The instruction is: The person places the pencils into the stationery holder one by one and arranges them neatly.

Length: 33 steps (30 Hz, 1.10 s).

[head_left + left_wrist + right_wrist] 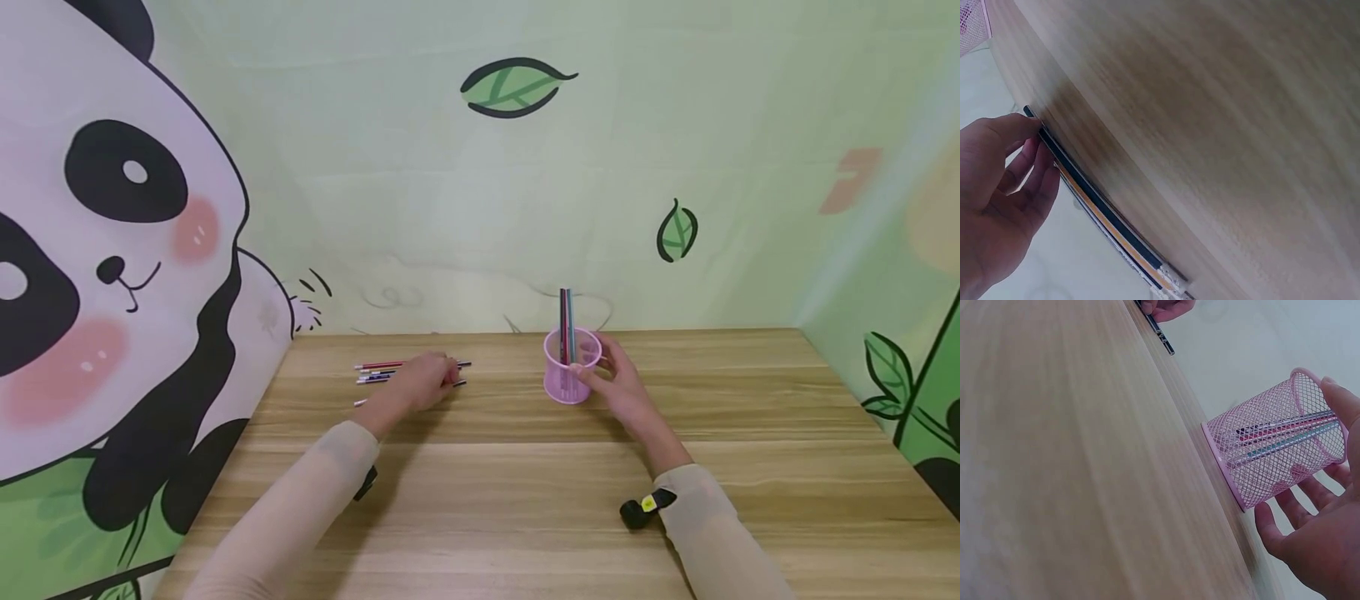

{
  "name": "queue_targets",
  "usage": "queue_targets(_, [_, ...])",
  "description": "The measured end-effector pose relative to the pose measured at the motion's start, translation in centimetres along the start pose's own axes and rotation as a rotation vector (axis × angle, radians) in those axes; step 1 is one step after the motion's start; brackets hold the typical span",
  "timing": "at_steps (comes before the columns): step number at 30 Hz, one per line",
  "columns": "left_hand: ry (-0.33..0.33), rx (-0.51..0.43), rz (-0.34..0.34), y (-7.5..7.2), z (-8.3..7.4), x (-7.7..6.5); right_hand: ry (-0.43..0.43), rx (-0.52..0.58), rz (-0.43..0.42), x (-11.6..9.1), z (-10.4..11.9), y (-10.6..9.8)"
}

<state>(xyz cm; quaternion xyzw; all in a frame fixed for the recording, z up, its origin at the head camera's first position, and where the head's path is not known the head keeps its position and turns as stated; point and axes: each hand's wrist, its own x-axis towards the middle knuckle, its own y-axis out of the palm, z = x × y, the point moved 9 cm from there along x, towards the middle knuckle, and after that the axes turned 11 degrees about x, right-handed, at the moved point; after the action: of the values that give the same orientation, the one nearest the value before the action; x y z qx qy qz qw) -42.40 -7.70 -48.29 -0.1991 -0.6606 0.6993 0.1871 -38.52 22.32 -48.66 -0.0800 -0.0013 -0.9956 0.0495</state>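
Observation:
At the left of the table my left hand (426, 380) pinches a dark pencil (1094, 189) near one end, between thumb and fingers. Several other pencils (370, 367) lie beside it, partly hidden by the hand in the head view. My right hand (628, 398) holds a pink mesh pen holder (556, 385) by its right side, thumb at the rim and fingers around the far side. The holder stands upright on the table. A few pencils (564, 321) stand inside it, red, dark and bluish, showing through the mesh in the right wrist view.
The wooden table (510, 500) reaches back to a pale green wall cloth (420, 192) with leaf drawings. A large printed panda (150, 275) covers the left side. A small black camera (637, 512) sits at the right wrist.

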Motion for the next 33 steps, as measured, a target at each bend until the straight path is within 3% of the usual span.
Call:
queue_targets(19, [0.089,-0.078,-0.084,-1.7,-1.7,-0.2,-0.004,0.038,0.001,-0.2,-0.2,0.0])
queue_targets(27, [0.067,-0.225,-0.092,-2.2,-1.4,-0.1,0.002,0.027,0.007,0.1,-0.3,0.1])
queue_targets(33, [0.104,-0.288,-0.138,-3.8,-2.0,-0.1,-0.003,0.036,0.008,0.0,0.2,0.2])
